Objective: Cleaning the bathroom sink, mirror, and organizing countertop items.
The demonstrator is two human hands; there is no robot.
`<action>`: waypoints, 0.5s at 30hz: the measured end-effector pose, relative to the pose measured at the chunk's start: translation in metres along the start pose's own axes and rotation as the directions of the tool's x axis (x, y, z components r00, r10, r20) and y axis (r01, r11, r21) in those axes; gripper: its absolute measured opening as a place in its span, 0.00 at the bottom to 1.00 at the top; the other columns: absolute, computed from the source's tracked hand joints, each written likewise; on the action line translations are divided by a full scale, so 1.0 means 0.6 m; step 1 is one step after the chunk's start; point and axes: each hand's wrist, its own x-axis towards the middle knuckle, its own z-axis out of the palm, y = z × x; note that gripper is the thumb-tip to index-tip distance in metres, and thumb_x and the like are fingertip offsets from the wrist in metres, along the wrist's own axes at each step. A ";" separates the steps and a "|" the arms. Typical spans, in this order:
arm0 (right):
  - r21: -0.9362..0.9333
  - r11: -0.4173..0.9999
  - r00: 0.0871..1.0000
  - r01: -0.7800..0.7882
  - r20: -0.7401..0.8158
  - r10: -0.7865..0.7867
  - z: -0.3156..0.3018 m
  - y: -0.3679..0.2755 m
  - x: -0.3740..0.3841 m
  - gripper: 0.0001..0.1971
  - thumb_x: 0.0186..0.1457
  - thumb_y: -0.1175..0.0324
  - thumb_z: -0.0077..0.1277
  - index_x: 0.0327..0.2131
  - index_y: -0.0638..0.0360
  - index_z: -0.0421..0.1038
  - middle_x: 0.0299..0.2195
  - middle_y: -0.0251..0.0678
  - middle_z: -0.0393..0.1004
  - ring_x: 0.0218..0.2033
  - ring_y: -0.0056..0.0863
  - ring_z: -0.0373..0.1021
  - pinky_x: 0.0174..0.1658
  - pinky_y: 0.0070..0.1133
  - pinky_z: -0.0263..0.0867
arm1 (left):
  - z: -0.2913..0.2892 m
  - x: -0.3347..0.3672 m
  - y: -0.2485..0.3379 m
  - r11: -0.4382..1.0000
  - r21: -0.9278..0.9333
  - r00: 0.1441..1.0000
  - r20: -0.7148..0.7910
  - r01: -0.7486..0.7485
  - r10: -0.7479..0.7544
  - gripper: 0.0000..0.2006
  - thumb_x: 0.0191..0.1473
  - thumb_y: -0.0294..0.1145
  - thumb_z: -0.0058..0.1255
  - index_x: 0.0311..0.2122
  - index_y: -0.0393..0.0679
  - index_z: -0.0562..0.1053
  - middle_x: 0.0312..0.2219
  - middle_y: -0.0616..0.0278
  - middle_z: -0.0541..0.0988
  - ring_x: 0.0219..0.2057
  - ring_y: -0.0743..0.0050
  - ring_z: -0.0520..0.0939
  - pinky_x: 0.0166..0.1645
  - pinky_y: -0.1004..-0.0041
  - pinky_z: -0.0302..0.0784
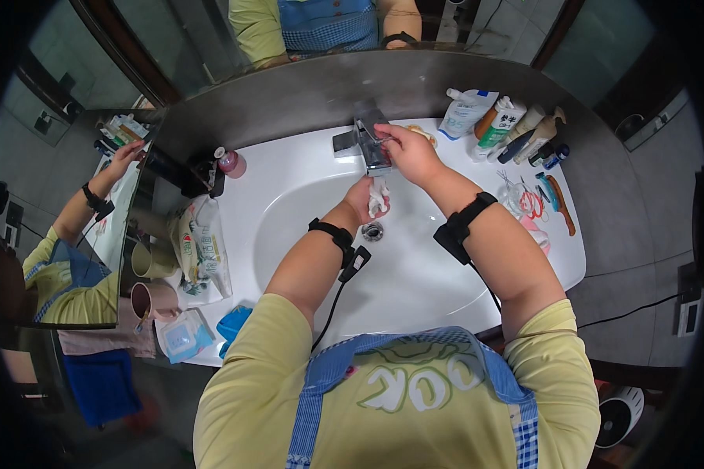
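Head view looks straight down on a white sink (305, 168), where the left hand (365, 197) is clenched around a small crumpled white cloth (378, 197) with reddish marks, held just under the chrome faucet (368, 141). Right hand (409, 150) grips the faucet's handle, its fingertips hidden; any water stream is too faint to make out.
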 end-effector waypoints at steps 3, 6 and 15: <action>-0.061 0.994 0.995 0.087 -0.041 -0.090 0.005 0.030 -0.003 0.16 0.50 0.76 0.38 0.45 0.59 0.63 0.39 0.38 0.68 0.37 0.26 0.66 0.41 0.18 0.61 | 0.026 -0.005 0.000 0.998 0.053 0.993 -0.114 -0.032 0.038 0.12 0.50 0.41 0.35 0.32 0.46 0.66 0.25 0.61 0.70 0.26 0.69 0.73 0.28 0.73 0.69; -0.109 0.984 0.988 0.140 -0.057 -0.147 0.007 0.032 -0.019 0.17 0.47 0.72 0.43 0.45 0.54 0.63 0.39 0.42 0.65 0.38 0.33 0.65 0.43 0.21 0.61 | 0.029 -0.011 0.001 1.000 0.005 1.000 -0.020 0.021 -0.021 0.13 0.51 0.40 0.34 0.36 0.45 0.66 0.29 0.59 0.71 0.28 0.68 0.73 0.29 0.72 0.70; -0.173 0.985 0.972 -0.009 -0.234 -0.033 0.004 0.053 -0.113 0.24 0.44 0.63 0.48 0.48 0.50 0.60 0.44 0.47 0.56 0.42 0.41 0.60 0.46 0.26 0.58 | 0.061 -0.043 -0.023 0.998 0.061 0.997 -0.066 -0.026 0.030 0.17 0.51 0.41 0.33 0.43 0.44 0.63 0.37 0.56 0.71 0.37 0.61 0.74 0.40 0.61 0.72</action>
